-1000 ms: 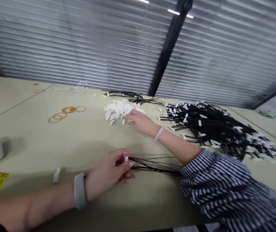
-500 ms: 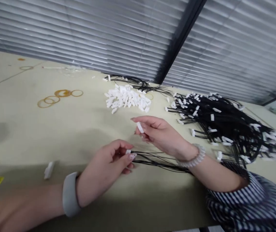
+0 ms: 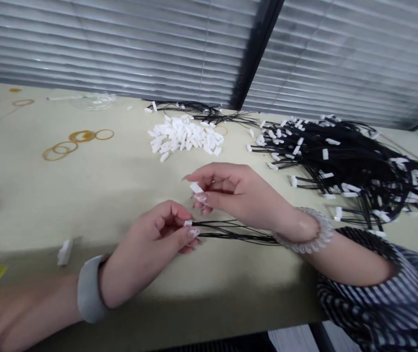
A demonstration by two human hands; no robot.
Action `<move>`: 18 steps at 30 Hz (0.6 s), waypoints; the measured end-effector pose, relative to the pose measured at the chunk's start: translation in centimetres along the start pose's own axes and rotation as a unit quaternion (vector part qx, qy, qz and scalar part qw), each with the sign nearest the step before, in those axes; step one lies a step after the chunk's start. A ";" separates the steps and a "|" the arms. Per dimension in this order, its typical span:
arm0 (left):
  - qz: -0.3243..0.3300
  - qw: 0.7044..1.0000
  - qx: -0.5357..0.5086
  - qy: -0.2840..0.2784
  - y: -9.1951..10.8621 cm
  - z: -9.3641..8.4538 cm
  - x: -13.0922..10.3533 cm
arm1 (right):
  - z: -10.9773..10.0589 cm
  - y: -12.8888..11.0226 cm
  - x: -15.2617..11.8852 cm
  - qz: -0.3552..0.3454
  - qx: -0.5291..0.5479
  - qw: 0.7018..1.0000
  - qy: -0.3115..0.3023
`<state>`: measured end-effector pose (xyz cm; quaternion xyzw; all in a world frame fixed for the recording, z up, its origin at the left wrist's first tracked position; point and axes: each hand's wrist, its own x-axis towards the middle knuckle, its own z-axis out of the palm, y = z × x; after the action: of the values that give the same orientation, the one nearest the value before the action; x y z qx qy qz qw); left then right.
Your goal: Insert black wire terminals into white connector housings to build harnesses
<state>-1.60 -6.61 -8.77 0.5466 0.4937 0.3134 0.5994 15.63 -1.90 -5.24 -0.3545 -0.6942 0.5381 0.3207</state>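
Observation:
My left hand [image 3: 157, 244] is closed, pinching a white connector [image 3: 187, 223] at the end of several thin black wires [image 3: 234, 234]. The wires run rightward across the table and pass below my right wrist. Just above and to the right, my right hand [image 3: 231, 193] holds a loose white plastic connector [image 3: 196, 187] between thumb and fingers, apart from the wires. Its tilted end points up and left. My curled fingers hide part of both pieces.
A heap of white connectors [image 3: 185, 137] lies beyond my hands, with black wires [image 3: 209, 113] behind it. Rubber bands [image 3: 80, 136] lie at left. A large pile of black cables [image 3: 344, 161] with white ends covers the right side. One white piece [image 3: 64, 252] lies near my left wrist.
My right hand has shifted left, and its white connector has turned so it leans more to the left. My left hand keeps its pinch on the wired connector. The camera view has shifted slightly.

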 end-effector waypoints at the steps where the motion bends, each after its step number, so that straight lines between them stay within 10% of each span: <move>1: -0.002 1.000 0.002 0.003 0.0 0.0 0.0 | 0.1 0.0 0.0 0.009 0.019 1.000 0.000; 18: -0.009 1.000 0.023 0.003 0.3 0.0 -0.3 | 1.9 0.8 -0.7 0.096 0.132 0.984 0.066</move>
<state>-1.67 -6.78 -8.43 0.5548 0.5076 0.2986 0.5876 14.58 -3.36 -6.44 -0.4090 -0.5569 0.6286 0.3570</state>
